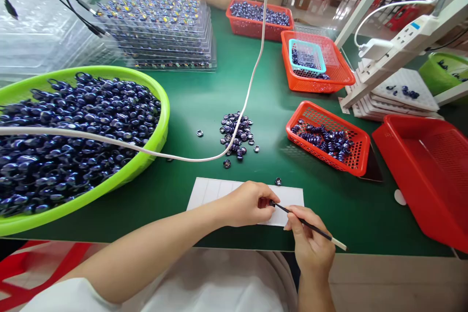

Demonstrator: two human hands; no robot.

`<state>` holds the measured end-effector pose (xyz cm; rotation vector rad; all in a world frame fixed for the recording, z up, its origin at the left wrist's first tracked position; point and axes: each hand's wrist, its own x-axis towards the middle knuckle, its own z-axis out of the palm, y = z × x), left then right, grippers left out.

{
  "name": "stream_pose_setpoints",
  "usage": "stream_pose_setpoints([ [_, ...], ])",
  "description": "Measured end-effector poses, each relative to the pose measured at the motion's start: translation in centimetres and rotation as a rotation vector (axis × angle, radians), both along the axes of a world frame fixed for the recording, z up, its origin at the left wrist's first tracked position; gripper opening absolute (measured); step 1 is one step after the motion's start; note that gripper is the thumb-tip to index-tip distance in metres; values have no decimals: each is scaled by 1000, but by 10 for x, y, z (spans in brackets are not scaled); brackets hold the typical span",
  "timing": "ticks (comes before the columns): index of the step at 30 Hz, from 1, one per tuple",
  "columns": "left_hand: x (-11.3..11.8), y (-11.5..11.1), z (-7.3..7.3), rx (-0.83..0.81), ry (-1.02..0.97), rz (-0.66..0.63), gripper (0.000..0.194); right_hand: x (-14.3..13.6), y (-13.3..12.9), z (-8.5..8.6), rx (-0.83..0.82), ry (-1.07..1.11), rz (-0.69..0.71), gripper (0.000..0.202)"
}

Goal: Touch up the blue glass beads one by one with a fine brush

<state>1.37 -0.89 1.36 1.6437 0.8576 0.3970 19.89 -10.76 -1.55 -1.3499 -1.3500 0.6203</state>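
Hands at near edge of green counter [204,102], over a white card [215,189]. Left hand [252,203] rests on the card, fingers pinched together on something small and dark at the fingertips; the item itself is too small to identify. Right hand [310,243] closed around a thin brush [310,226], held like a pen, its dark tip touching the left fingertips. One loose bead [278,181] lies at the card's far edge. Bead pile [237,134] sits further out, mid-counter. Green basin [161,107] of dark blue beads at left, a white cable [252,78] draped across it. Red basket [360,153] with beads at right. Another person sits across, behind stacked trays [161,34].
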Motion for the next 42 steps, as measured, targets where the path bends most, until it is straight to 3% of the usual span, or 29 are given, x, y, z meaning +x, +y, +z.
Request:
stream_pose_setpoints([
  [10,-1,0,-2,-55,10,-11,36,-1,0,1,14,62,-8,14],
  [16,1,-2,-6,-25,16,3,33,-3,1,2,-20,-20,-46,6],
  [20,2,-4,-4,24,29,19,29,-5,-1,1,3,89,-108,5],
  [23,-9,2,9,218,140,77,28,-5,-2,-1,12,212,-207,6],
  [27,-45,18,33,579,551,253,35,-4,-2,-4,2,309,-239,9],
  [31,-65,28,42,830,867,420,41,-7,1,-4,39,351,-258,12],
  [33,-56,26,41,901,853,413,42,-8,1,-2,50,354,-270,12],
  [35,-35,21,35,915,729,316,41,-8,1,-2,47,362,-268,12],
  [39,16,16,16,769,482,37,29,-6,-1,-2,42,403,-226,9],
  [42,38,18,3,670,512,-8,25,-5,-1,-1,65,413,-213,7],
])
